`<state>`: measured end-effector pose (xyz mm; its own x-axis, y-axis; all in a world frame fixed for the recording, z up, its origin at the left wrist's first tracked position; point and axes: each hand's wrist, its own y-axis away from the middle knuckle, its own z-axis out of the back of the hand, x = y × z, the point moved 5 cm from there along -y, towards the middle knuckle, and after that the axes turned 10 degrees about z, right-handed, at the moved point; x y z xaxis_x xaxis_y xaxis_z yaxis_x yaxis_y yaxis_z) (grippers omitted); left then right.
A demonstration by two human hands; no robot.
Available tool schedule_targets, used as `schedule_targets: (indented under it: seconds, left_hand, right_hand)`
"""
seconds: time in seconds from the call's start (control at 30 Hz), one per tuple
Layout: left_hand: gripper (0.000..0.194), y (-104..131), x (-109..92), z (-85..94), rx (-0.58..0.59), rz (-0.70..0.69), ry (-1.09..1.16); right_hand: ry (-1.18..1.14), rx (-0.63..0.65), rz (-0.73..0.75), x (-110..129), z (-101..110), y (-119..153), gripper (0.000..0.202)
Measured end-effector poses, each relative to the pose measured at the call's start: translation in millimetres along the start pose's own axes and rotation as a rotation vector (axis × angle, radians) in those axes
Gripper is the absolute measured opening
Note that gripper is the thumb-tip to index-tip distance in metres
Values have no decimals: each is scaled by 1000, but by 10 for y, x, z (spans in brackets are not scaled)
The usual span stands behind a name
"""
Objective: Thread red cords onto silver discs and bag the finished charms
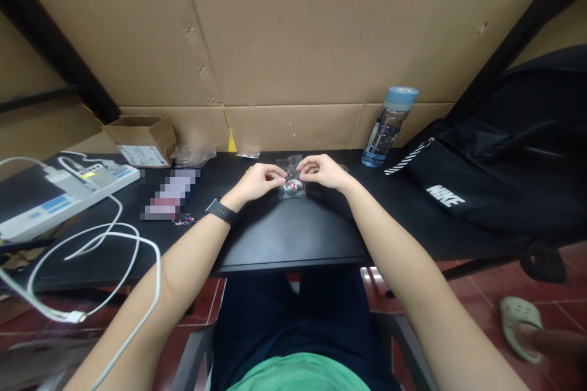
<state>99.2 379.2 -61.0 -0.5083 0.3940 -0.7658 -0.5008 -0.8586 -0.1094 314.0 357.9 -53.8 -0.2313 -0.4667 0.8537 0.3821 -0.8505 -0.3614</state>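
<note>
A small clear plastic bag (298,194) lies on the dark desktop in front of me. Inside it shows a small roundish item (293,185) with a white and red face; its exact kind is too small to tell. My left hand (259,182), with a dark watch on the wrist, pinches the bag's left edge between thumb and fingers. From the other side, my right hand (324,172) has its fingertips closed on the bag's right edge. The fingers partly cover the bag's upper half.
At the left are a white power strip (68,198) with looping white cables, an open cardboard box (142,137), crumpled clear plastic (195,155) and a blurred-out flat item (172,195). To the right stand a blue-lidded water bottle (387,128) and a black bag (458,183). Cardboard backs the desk.
</note>
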Motion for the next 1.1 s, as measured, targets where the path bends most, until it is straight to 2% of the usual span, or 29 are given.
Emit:
schedule_targets:
  seconds: [0.27,0.63,0.87,1.1]
  left_hand:
    - [24,1,10,27,-77,-8,-43]
    - [22,-5,17,70,-99,-2,-41]
    - [20,55,-90,89,-97,-64,-46]
    - [17,89,-182,84,-113,-155,-275]
  right_hand:
    - [32,17,-56,-71,-11,13,33]
    - [40,19,-47,-81,53,21,37]
    - [10,27,-33,-52,52,17,25]
    - [134,68,-31,-188,100,14,20]
